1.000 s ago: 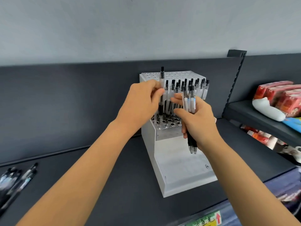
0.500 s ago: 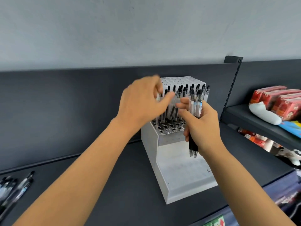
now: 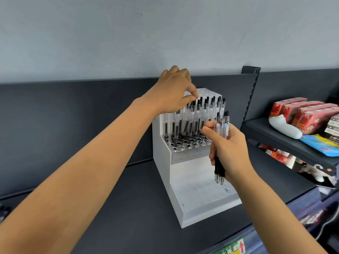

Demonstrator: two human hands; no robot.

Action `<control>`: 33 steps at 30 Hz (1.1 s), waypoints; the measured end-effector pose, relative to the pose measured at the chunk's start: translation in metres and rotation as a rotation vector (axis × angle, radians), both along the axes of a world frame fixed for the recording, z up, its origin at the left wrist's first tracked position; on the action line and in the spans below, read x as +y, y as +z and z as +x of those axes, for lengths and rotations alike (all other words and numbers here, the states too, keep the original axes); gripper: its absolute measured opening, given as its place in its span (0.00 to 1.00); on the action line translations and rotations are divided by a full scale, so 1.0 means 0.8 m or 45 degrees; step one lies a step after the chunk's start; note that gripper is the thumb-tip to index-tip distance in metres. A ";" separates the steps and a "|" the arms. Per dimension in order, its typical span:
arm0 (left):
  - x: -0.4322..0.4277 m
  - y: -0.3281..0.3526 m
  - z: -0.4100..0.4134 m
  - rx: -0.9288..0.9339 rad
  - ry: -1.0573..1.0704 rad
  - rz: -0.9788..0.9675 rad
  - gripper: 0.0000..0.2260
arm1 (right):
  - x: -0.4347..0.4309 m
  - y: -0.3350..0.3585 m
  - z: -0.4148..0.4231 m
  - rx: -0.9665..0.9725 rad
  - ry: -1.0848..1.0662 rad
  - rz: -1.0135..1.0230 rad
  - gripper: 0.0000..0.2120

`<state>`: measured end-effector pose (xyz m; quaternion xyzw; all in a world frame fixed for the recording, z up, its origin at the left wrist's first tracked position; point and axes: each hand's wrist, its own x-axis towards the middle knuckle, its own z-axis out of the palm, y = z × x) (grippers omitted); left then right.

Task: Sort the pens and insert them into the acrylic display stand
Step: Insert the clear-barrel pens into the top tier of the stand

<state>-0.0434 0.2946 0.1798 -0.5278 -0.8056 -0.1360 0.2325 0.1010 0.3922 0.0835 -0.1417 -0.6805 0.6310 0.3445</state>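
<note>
Pens (image 3: 197, 123): clear barrels, black tops. They stand tips-down in the holes of the display stand (image 3: 200, 197) and fill the rear rows of its mid step. A strip of holes (image 3: 185, 145) runs along that step's front edge.

Stand pos.: white, stepped, on the dark shelf (image 3: 128, 208). It sits close to the rear panel, right of ctr, near the upright post at the shelf's right end.

L hand (image 3: 172, 92): reaches over the stand's rear left corner. Thumb and forefinger tips pinch the top end of one pen (image 3: 188, 118) in the rows. That pen leans out of line w/ its neighbours. Other fingers are curled above.

R hand (image 3: 229, 149): in front of the stand's right side, wrapped round a small bundle of pens (image 3: 222, 129). Tops point up; black grips and tips stick out below the palm. Thumb lies across the bundle. Whether the forefinger tip touches the rows cannot be told.

Other items: red packs (image 3: 302, 112), a white pouch (image 3: 284, 127) and a blue pack (image 3: 319, 143) lie on the higher shelf to the right. Loose pens (image 3: 2, 211) lie at the shelf's left edge, mostly cut off. A label w/ a red arrow (image 3: 233, 249) sits on the front edge.
</note>
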 end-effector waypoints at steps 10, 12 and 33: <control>-0.013 0.004 0.009 -0.197 0.063 0.118 0.03 | -0.010 -0.003 -0.001 -0.017 0.030 -0.023 0.06; -0.018 0.006 0.012 -0.244 0.083 0.105 0.04 | -0.015 -0.003 -0.002 -0.030 0.064 -0.034 0.06; -0.060 -0.034 0.070 -0.571 -0.100 0.316 0.11 | -0.035 -0.006 0.009 -0.023 0.394 -0.770 0.09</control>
